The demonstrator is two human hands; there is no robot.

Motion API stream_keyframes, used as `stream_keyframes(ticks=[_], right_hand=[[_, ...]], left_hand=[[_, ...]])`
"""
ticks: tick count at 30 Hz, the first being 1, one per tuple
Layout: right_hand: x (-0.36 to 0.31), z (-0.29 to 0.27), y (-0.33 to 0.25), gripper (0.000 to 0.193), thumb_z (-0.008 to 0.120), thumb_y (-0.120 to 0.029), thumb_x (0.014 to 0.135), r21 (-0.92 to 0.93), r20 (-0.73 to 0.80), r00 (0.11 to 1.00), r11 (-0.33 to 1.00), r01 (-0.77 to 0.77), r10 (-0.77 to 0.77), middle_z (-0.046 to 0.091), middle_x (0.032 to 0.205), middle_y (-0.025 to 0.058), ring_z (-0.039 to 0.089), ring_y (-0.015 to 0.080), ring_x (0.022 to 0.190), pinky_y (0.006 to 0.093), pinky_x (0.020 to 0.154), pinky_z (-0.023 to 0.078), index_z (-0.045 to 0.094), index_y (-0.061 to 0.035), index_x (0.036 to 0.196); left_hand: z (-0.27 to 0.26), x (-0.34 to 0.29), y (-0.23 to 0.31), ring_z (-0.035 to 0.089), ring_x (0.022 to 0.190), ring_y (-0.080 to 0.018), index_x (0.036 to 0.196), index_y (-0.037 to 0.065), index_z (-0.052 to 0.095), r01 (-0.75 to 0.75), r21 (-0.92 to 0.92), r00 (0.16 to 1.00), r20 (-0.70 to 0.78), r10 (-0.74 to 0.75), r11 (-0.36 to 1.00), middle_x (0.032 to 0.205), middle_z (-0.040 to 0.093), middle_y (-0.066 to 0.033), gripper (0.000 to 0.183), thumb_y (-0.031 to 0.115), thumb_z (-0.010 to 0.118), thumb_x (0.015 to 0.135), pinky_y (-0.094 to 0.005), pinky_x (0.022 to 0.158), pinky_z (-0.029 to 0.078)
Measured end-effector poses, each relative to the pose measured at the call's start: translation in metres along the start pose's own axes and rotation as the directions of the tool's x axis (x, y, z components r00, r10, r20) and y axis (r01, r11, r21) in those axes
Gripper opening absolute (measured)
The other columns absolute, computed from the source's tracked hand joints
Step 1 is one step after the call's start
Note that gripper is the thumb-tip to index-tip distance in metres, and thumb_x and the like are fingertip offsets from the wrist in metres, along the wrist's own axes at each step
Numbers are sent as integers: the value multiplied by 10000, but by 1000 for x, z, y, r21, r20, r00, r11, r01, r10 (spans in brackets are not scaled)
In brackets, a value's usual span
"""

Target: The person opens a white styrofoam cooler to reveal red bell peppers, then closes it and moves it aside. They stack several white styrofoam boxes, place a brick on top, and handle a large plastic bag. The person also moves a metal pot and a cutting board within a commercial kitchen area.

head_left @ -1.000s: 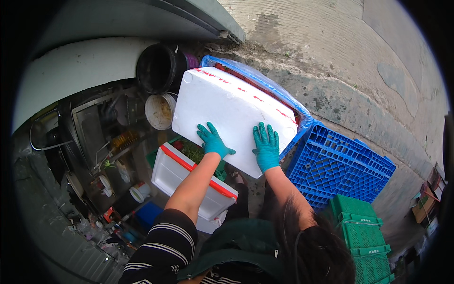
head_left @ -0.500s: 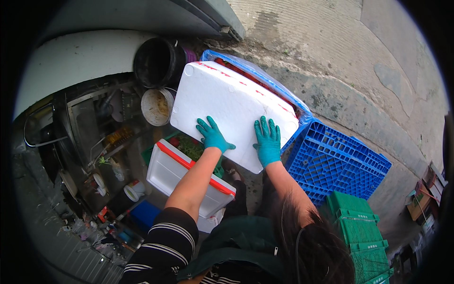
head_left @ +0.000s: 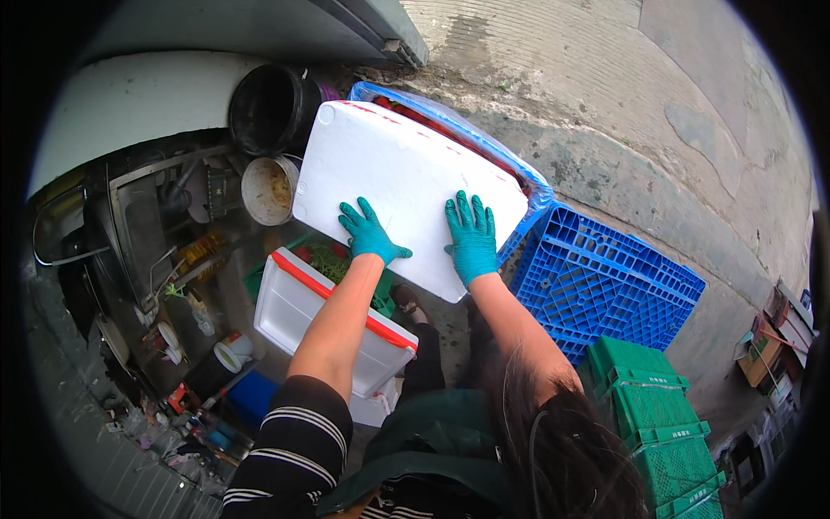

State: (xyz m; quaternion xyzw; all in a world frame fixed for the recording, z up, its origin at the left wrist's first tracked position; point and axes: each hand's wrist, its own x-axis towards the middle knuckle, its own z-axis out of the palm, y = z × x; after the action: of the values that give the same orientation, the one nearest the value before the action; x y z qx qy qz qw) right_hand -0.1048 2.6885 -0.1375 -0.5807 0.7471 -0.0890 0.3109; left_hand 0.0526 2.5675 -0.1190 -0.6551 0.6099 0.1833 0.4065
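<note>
A white foam box or lid (head_left: 398,169) lies in front of me, its flat face up and red marks along the far edge. Both hands wear teal gloves and rest on that face. My left hand (head_left: 370,235) presses flat near its near left side, fingers spread. Toward the right end lies my right hand (head_left: 472,240), palm down with fingers apart. Behind the foam sits a container lined with blue plastic (head_left: 519,167), where a strip of red contents shows. What lies under the foam is hidden.
A white foam container with red tape (head_left: 337,324) stands near left, beside a green crate (head_left: 380,301) holding greens. Black bucket (head_left: 266,112) and white bucket (head_left: 270,192) stand far left. Blue plastic crates (head_left: 614,277) and green crates (head_left: 653,415) are on the right.
The whole scene has shifted slightly left and up in the picture. Both hands stay flat on the white foam, in nearly the same spots.
</note>
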Motion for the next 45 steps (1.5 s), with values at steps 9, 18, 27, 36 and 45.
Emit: stream_keyframes(ticks=[9,18,27,36,45], right_hand=[[9,-22,-6,996,817,-305,667,-201,62,997,979,-24,37,185,1575,126,199,358,1433,498,1166,173,285,-125,1490],[22,-46,-24,1003,825,-406,660,-468,146,988,883,23,51,277,1529,186,320,389,1375,497,1102,300,323,-82,1466],[21,-34,-24,1002,817,-463,657,-565,137,989,825,27,62,282,1528,199,339,400,1363,481,1075,333,345,-75,1452],[27,-27,3,1008,827,-461,634,-534,126,992,843,54,16,285,1524,201,332,400,1361,456,1095,322,366,-80,1445],[26,-27,6,1041,858,-344,639,-492,106,994,870,34,21,245,1539,202,298,410,1379,426,1125,323,301,-58,1471]], left_hand=[[-15,-17,-7,41,1426,-490,1510,90,-116,-76,-67,997,-39,74,995,1539,-98,-301,1499,540,893,497,-596,1049,349],[-25,-22,-11,48,1433,-469,1523,120,-78,-81,-92,996,-32,78,992,1548,-99,-277,1433,538,875,537,-596,1073,312],[-7,-14,-8,54,1440,-449,1532,169,-39,-70,-160,995,-77,58,985,1566,-83,-240,1418,497,898,519,-604,1078,294],[17,3,22,73,1437,-472,1547,206,66,-19,-186,977,-214,-22,982,1582,-34,-232,756,173,506,934,-666,1034,293],[23,-11,8,86,1442,-451,1541,149,58,-162,-243,943,-323,77,956,1569,-15,-259,1177,397,818,676,-617,1074,279]])
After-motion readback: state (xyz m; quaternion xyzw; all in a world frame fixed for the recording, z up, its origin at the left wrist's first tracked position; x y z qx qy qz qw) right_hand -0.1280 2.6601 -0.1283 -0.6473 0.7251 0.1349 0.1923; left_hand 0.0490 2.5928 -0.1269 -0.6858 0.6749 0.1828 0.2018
